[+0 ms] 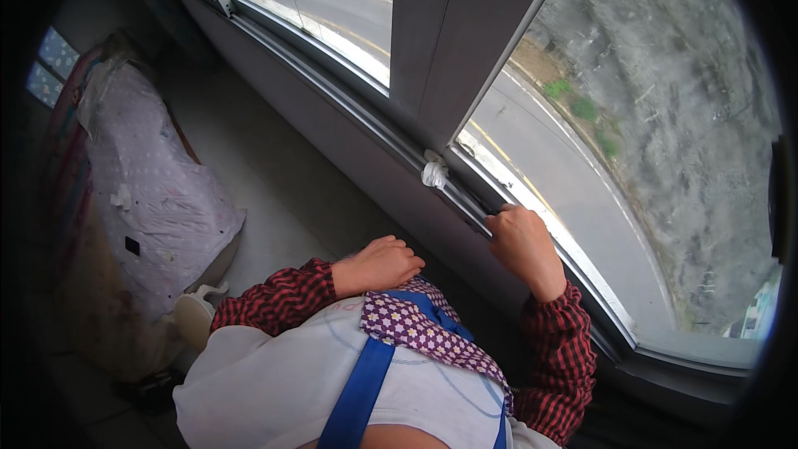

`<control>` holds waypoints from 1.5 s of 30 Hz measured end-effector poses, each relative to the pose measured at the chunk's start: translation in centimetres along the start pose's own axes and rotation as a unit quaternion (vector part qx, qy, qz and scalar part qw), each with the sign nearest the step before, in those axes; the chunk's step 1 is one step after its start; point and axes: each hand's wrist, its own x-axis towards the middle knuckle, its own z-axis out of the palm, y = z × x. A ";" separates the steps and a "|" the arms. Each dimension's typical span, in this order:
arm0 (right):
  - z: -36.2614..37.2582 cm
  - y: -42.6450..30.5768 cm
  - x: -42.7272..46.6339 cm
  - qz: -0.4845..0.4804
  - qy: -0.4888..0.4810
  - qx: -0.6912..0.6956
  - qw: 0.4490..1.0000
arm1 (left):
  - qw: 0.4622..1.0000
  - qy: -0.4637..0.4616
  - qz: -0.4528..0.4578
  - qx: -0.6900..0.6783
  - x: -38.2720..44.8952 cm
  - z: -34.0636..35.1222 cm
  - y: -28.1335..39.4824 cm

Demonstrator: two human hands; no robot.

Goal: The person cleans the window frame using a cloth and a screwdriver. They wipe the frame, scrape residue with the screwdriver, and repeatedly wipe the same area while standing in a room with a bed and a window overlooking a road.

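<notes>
My right hand (pixel 523 248) is down at the sliding-window track (pixel 349 107), its fingers curled in against the rail. Something thin and dark lies in the groove by the fingertips, and whether they grip it is hidden. A crumpled white tissue or cloth (pixel 434 173) sits on the track, a short way up from that hand. Held in front of my waist, my left hand (pixel 380 264) has bent fingers, and its palm is out of sight. Just below it is the purple flowered apron (pixel 424 324) with blue straps.
The window pane (pixel 598 137) looks out on a road and a grey slope. A wide grey frame post (pixel 430 37) divides the panes. To the left, a pale patterned cover (pixel 156 199) lies over furniture, with a small black object (pixel 132 246) on it. A white chair-like item (pixel 196 315) stands close by.
</notes>
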 end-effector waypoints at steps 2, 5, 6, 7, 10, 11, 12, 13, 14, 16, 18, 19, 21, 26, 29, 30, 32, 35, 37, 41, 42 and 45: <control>-1.5 -0.5 -0.8 0.003 0.002 -0.011 1.000 | 0.997 -0.056 -0.046 0.014 -0.8 -0.5 -0.6; -4.6 -0.8 -2.3 0.013 0.003 0.003 1.000 | 0.997 -0.034 -0.056 0.026 -2.3 -0.7 -2.1; -4.9 -0.7 -2.5 0.003 0.007 0.018 1.000 | 0.997 -0.038 -0.061 0.028 -2.5 -0.8 -2.4; -5.1 -0.8 -2.4 -0.007 0.010 0.032 0.999 | 0.999 -0.002 -0.052 0.012 -2.5 -1.0 -2.6; -5.1 -1.1 -1.2 -0.005 -0.040 0.043 0.998 | 0.991 0.128 -0.026 -0.023 -1.7 -2.9 -2.7; -4.7 -1.2 -0.9 -0.006 -0.056 0.044 0.997 | 0.982 0.186 -0.021 -0.027 -0.8 -4.3 -2.7; -3.9 -1.0 -0.5 -0.006 -0.052 0.052 0.997 | 0.969 0.246 -0.017 -0.031 0.2 -5.7 -2.6; -2.9 -0.9 -0.1 -0.006 -0.047 0.058 0.997 | 0.961 0.276 -0.014 -0.018 1.0 -6.8 -2.8; -2.5 -0.9 0.1 -0.006 -0.043 0.064 0.997 | 0.952 0.306 -0.010 -0.007 1.8 -7.9 -3.1; -2.6 -1.5 0.3 0.008 -0.047 0.040 0.998 | 0.937 0.348 -0.012 0.011 3.0 -9.2 -4.2; -2.3 -2.3 0.2 0.026 -0.034 0.030 0.999 | 0.932 0.361 -0.002 0.021 4.0 -9.8 -5.2; -1.8 -2.9 0.2 0.035 -0.019 0.031 0.999 | 0.930 0.366 0.005 0.028 4.5 -10.1 -5.7; -1.0 -3.4 0.0 0.047 0.015 0.046 0.998 | 0.935 0.352 0.036 0.030 5.6 -10.1 -6.3; -1.9 -3.9 -2.0 0.076 0.025 0.103 0.991 | 0.948 0.282 0.099 0.106 7.7 -10.5 -7.4; -2.0 -3.1 -4.1 0.107 0.056 0.114 0.986 | 0.945 0.266 0.106 0.157 8.1 -10.1 -7.9; -1.8 -2.7 -4.6 0.099 0.071 0.114 0.986 | 0.944 0.263 0.110 0.164 8.4 -10.2 -8.0; -2.0 -2.2 -5.5 0.098 0.047 0.124 0.986 | 0.943 0.257 0.115 0.180 8.9 -10.2 -7.9; -1.5 -1.2 -6.3 0.088 0.067 0.136 0.984 | 0.951 0.239 0.084 0.178 9.0 -10.3 -7.2; -1.1 -0.8 -6.7 0.079 0.084 0.133 0.984 | 0.950 0.250 0.073 0.174 9.0 -9.9 -7.1; -1.1 -0.2 -6.8 0.064 0.080 0.134 0.986 | 0.942 0.277 0.051 0.181 9.0 -9.0 -6.9; -1.1 -0.2 -6.8 0.064 0.079 0.137 0.985 | 0.939 0.285 0.048 0.184 9.0 -8.8 -6.9; -1.0 0.2 -7.2 0.054 0.084 0.148 0.984 | 0.930 0.316 0.035 0.183 8.7 -8.3 -6.9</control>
